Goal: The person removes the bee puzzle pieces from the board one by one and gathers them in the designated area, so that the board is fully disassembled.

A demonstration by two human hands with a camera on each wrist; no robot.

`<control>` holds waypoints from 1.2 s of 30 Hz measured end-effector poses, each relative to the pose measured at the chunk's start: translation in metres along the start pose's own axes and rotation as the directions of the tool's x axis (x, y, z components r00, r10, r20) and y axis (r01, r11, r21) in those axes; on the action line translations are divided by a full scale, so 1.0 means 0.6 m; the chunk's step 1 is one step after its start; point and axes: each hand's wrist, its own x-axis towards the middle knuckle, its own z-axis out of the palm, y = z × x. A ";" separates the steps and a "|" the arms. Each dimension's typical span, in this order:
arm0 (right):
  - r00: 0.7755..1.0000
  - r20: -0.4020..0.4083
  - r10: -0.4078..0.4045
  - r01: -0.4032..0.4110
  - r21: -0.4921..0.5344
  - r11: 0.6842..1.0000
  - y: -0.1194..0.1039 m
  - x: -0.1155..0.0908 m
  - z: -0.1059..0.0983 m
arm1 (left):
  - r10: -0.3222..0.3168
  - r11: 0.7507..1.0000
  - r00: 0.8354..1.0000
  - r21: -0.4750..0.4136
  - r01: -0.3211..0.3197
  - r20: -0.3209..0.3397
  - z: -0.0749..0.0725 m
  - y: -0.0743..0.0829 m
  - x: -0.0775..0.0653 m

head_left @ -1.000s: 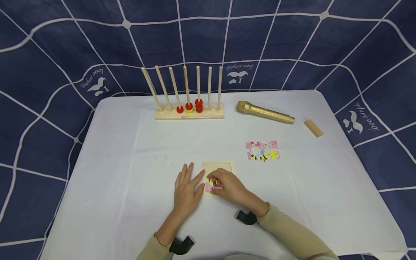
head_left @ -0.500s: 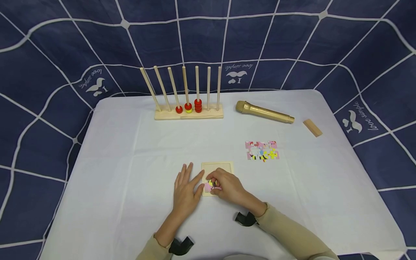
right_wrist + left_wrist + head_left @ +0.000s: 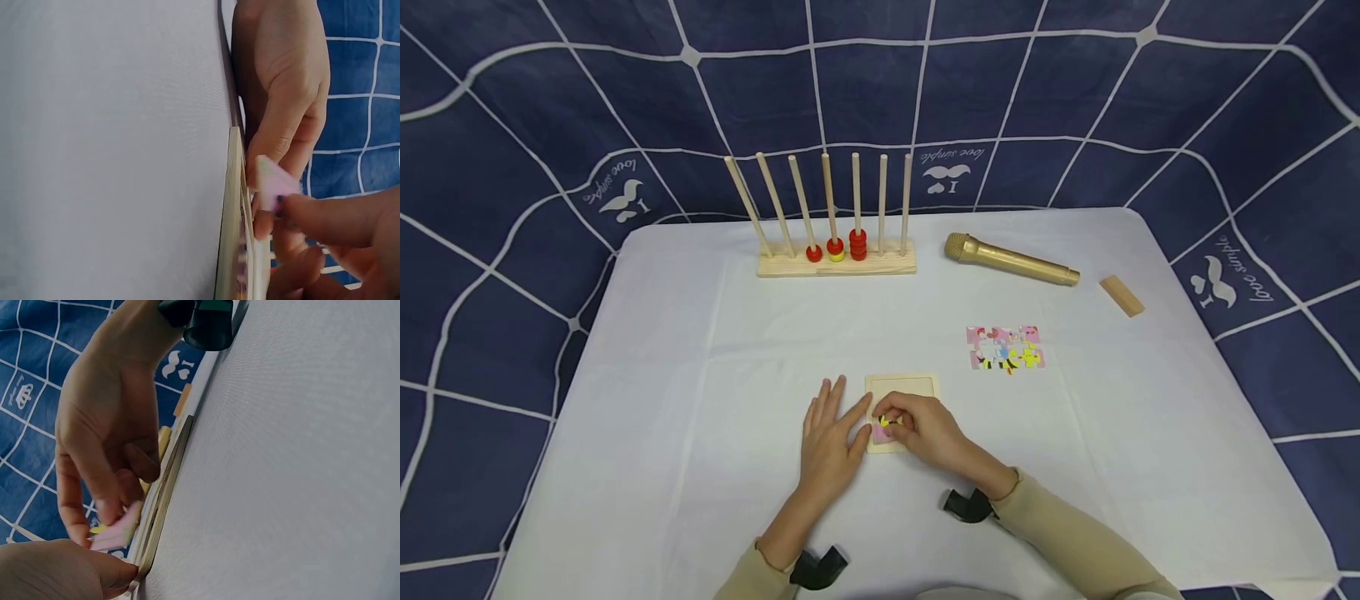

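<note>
My right hand (image 3: 928, 429) pinches a pink and yellow jigsaw piece (image 3: 275, 182) between thumb and fingers. That piece is tilted, raised above the lower left part of a shallow wooden puzzle tray (image 3: 901, 377). The upper part of the tray floor shows bare wood; some of the floor is hidden beneath the right hand. My left hand (image 3: 830, 446) lies beside the tray with its fingers spread, index finger and thumb at the left rim. In the left wrist view the pinched piece stands just beyond the left hand (image 3: 69, 572).
Joined jigsaw pieces (image 3: 1006, 347) lie right of the tray. Farther back are a peg abacus (image 3: 837, 265) with several beads, a gold microphone (image 3: 1013, 260) and a small wooden block (image 3: 1122, 296). A white cloth covers the table.
My right hand has tipped the jigsaw piece up from its flatter position, its fingers shifting slightly left. My left hand stays at the tray's left rim.
</note>
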 end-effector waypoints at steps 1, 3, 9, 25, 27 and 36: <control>1.000 0.002 0.002 -0.003 0.041 0.999 -0.001 0.000 -0.003 | -0.005 1.000 1.000 -0.003 0.005 0.004 0.000 0.000 0.000; 1.000 0.020 0.005 -0.008 0.118 0.993 -0.004 -0.001 -0.012 | -0.009 1.000 1.000 -0.007 0.009 0.006 -0.001 0.000 0.000; 0.999 0.023 0.048 -0.052 0.243 0.969 0.003 -0.009 -0.061 | 0.006 1.000 1.000 0.004 -0.006 -0.010 0.001 0.001 0.002; 0.858 -0.342 0.384 -0.362 0.128 0.923 0.115 -0.047 -0.165 | -0.009 1.000 1.000 -0.013 0.009 -0.004 -0.001 0.003 0.004; 0.854 -0.354 0.382 -0.369 0.107 0.923 0.121 -0.048 -0.166 | -0.011 1.000 1.000 -0.018 0.011 -0.004 -0.001 0.004 0.004; 0.847 -0.384 0.367 -0.386 0.030 0.922 0.133 -0.048 -0.158 | -0.026 0.999 1.000 -0.028 0.026 0.001 0.000 0.004 0.001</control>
